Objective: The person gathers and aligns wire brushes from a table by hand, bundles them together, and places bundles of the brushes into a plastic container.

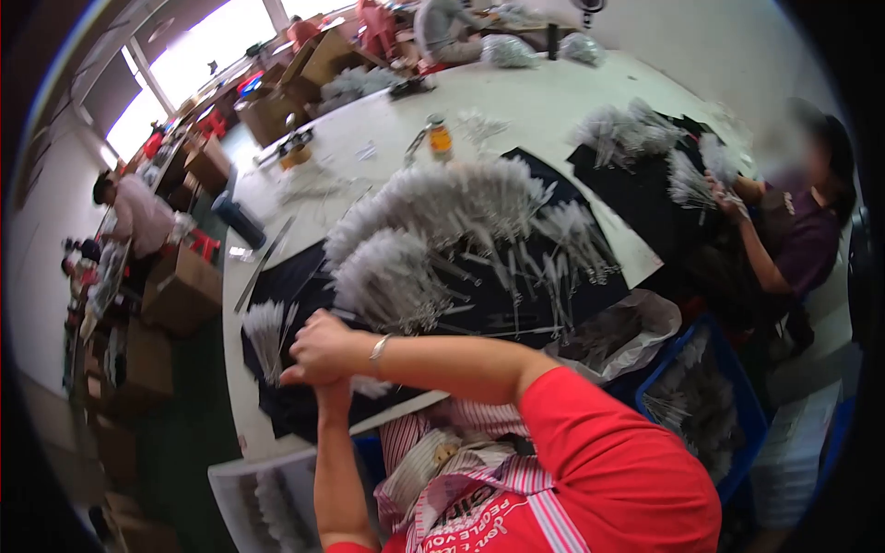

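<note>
My right hand point(322, 345), with a bracelet at the wrist, is closed in front of me; what its fingers hold is hidden. Under it is my left hand point(332, 383), mostly covered, so its fingers cannot be made out. Just left of both hands, a small bundle of white-bristled brushes point(265, 330) with thin wire stems lies on dark cloth point(290, 278). Beyond my right forearm, large heaps of similar brushes point(387, 276) spread across the cloth, with loose ones around their right side.
A white table point(367, 122) bears an orange bottle point(439, 138) and a dark blue flask point(238, 219). At right, a co-worker point(802, 226) handles brushes. A blue bin point(742, 405) and plastic bag point(645, 323) are at lower right, a white box point(224, 488) at lower left.
</note>
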Motion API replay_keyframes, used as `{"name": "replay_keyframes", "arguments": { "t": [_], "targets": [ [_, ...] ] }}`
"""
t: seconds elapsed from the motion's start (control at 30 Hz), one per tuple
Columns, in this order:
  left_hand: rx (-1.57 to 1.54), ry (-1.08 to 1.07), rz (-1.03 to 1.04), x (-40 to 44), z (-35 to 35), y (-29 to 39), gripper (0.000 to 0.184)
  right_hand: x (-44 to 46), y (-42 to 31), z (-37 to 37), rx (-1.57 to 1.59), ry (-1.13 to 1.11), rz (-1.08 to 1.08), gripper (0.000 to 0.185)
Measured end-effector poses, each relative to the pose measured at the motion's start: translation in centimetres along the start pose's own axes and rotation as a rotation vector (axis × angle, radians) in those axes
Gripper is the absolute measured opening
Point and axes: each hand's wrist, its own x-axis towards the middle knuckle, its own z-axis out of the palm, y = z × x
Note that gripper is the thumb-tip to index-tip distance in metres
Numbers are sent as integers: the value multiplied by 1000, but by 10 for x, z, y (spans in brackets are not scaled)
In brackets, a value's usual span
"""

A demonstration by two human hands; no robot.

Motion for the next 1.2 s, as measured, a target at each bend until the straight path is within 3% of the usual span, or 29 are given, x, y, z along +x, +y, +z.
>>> {"name": "replay_keyframes", "arguments": {
  "t": [0.07,0.13,0.17,0.2,0.27,0.33,0.37,0.4,0.43,0.47,0.53,0.6,0.63,0.7,0.8,0.83,0.87,0.9,0.93,1.0,1.03,1.07,1.13,1.17,1.2],
  "targets": [
    [329,-57,25,-26,64,-31,26,-8,8,1,51,-37,49,64],
    [662,-82,10,-44,116,-44,22,-23,14,0,144,153,80,58],
    [824,-98,-16,-64,131,-27,19,-23,25,12,345,393,-17,53],
    [1227,-243,63,-69,160,-12,15,-25,36,24,544,639,-98,49],
    [1239,-171,-53,-70,191,1,12,-54,40,-6,931,502,146,42],
    [1201,-232,25,-74,202,12,13,-73,60,-6,961,392,477,52],
    [1258,-259,32,-77,207,18,16,-83,62,-4,965,375,472,52],
    [1261,-244,37,-79,215,23,16,-96,55,-4,1163,166,586,58],
    [1494,-527,289,-80,224,26,17,-106,49,-2,1345,-53,695,63],
    [1703,-823,558,-81,233,29,19,-113,45,6,1475,-190,676,71],
    [1906,-1016,621,-101,246,26,18,-118,35,27,2108,-304,600,64],
    [2039,-1268,734,-118,225,16,16,-125,29,36,2008,-14,313,48],
    [2045,-1266,730,-121,219,12,16,-136,31,48,1766,158,-93,32],
    [2020,-1453,944,-127,211,9,16,-134,35,62,1784,109,-45,32],
    [2135,-1459,864,-129,209,18,29,-125,36,65,1797,-33,93,32],
    [2140,-1457,868,-132,211,25,29,-122,37,65,1795,-79,139,32],
    [2103,-1385,651,-137,216,34,42,-118,40,66,1790,-122,184,32],
    [2050,-1308,443,-142,219,40,56,-111,39,69,1944,-55,480,33],
    [2051,-1312,451,-149,218,43,56,-109,38,62,1942,-50,474,33],
    [1793,-629,387,-160,217,49,93,-107,32,41,1920,-80,250,38],
    [1693,-412,373,-162,209,45,100,-105,26,36,1890,-16,204,42],
    [1697,-406,381,-161,205,37,100,-104,19,31,1888,-25,196,42],
    [854,-52,-127,-157,200,18,102,-101,4,26,1844,89,134,30],
    [715,-44,-245,-156,189,14,99,-99,8,35,1850,1,57,43],
    [685,-36,-318,-156,185,10,91,-98,5,35,1767,19,19,43]
  ]
}}
